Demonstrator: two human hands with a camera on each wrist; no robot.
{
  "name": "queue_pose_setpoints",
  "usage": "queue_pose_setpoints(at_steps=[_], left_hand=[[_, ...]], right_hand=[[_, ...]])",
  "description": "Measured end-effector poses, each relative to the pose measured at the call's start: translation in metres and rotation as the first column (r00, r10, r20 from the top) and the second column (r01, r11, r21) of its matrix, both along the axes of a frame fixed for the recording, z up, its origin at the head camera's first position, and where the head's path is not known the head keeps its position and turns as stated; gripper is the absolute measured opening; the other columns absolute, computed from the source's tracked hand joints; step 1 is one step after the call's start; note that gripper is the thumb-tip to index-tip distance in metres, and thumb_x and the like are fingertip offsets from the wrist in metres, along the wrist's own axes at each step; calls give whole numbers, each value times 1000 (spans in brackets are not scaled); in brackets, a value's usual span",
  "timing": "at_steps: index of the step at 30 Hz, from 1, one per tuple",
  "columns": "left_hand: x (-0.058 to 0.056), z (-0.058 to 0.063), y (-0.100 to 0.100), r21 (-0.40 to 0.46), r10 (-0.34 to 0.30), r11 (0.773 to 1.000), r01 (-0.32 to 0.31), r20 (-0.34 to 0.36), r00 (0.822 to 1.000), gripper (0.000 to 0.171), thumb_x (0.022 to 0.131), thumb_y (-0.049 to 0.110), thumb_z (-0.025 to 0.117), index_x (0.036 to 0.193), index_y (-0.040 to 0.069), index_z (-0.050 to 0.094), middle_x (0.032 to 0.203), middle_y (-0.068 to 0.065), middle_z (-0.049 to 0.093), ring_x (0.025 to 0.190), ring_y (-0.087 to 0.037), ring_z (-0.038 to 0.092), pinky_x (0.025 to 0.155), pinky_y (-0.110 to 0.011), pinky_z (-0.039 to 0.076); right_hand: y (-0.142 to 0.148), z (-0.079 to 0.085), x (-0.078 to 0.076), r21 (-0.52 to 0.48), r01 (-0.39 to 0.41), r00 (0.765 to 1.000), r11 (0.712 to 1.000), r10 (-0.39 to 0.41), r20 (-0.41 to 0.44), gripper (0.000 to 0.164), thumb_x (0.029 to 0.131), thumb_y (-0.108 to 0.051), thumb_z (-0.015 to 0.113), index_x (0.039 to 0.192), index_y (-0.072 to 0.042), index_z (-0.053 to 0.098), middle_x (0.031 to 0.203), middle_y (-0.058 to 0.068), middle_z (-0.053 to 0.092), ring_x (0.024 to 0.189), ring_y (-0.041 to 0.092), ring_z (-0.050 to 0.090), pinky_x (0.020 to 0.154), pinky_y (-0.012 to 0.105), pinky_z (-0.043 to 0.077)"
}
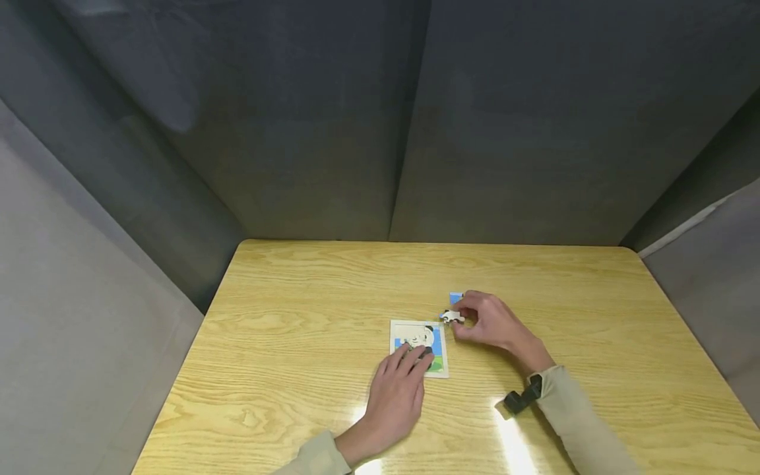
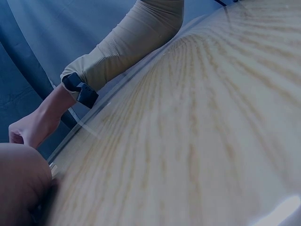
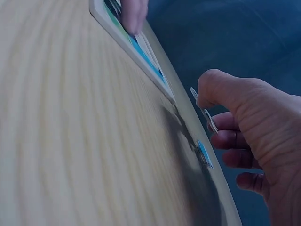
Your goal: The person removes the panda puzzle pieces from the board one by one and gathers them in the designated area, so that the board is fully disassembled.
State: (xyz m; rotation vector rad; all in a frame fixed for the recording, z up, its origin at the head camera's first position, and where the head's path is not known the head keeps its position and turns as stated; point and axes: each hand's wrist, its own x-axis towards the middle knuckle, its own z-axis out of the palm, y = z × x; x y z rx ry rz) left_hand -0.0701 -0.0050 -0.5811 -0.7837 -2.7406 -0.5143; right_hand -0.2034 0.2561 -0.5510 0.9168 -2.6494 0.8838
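A small picture puzzle in a pale square tray lies on the table, showing a white-and-black animal on blue and green. My left hand rests on its lower part, fingers extended, covering some of the picture. Just past the tray's upper right corner, my right hand pinches a white puzzle piece with dark marks between thumb and fingers. In the right wrist view that thin piece is held tilted above the table. A blue puzzle piece lies on the table beyond it, partly behind the right hand.
The wood-grained table extends around the puzzle on all sides. Dark grey curtains hang behind its far edge, with lighter grey cloth at the left. A black strap device sits on the right wrist.
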Motion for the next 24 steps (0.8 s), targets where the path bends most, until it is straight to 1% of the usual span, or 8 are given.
queue_pose_setpoints(at_steps=[2,6,10,13,16,20,24], left_hand=[[0,0,0,-1,1,1000,-1,1,1000,41,109,20,44,147,20,59,153,-1,54,145,-31,45,113,-48,44],[-1,-1,2,0,0,1000,0,0,1000,41,109,20,45,147,20,59,153,-1,54,145,-31,45,114,-48,44],[-3,-3,6,-3,-3,1000,3,-11,1000,40,109,21,46,147,20,59,152,-1,55,144,-30,46,113,-47,45],[-3,-7,6,-21,-5,1000,4,-14,1000,40,108,20,48,147,20,58,152,-1,54,144,-30,46,113,-47,45],[-2,-10,2,-32,-6,999,5,-13,1000,41,106,19,52,146,20,58,152,0,54,144,-29,46,112,-47,46],[-3,-14,-1,-28,-9,1000,9,-9,1000,42,105,19,55,147,20,58,152,-1,54,144,-30,45,112,-47,46],[-6,-17,0,-16,-13,1000,13,-19,1000,42,105,18,54,147,20,58,152,-1,54,144,-30,45,112,-47,46]], right_hand=[[7,-1,-3,-7,6,1000,1000,-6,-3,20,77,-20,84,95,-13,78,79,-4,64,68,8,55,59,24,48],[21,-3,-8,-1,43,999,999,-43,-1,22,77,-18,84,97,-10,78,78,-3,63,68,10,55,59,24,47],[39,-5,-14,-1,105,994,995,-105,29,24,76,-16,83,98,-9,79,79,-2,63,69,12,54,59,24,46],[48,-11,-20,-9,153,987,988,-152,57,25,76,-15,83,100,-8,79,80,-1,63,70,14,55,60,24,46],[54,-20,-26,-6,181,981,983,-180,75,25,78,-15,83,101,-8,80,81,1,64,70,15,54,61,25,45],[59,-32,-32,-11,197,978,980,-196,72,23,79,-13,83,101,-6,80,79,2,62,69,15,52,60,25,42],[61,-36,-37,-37,196,979,980,-194,59,23,78,-12,84,100,-5,81,78,1,60,68,15,50,59,25,42]])
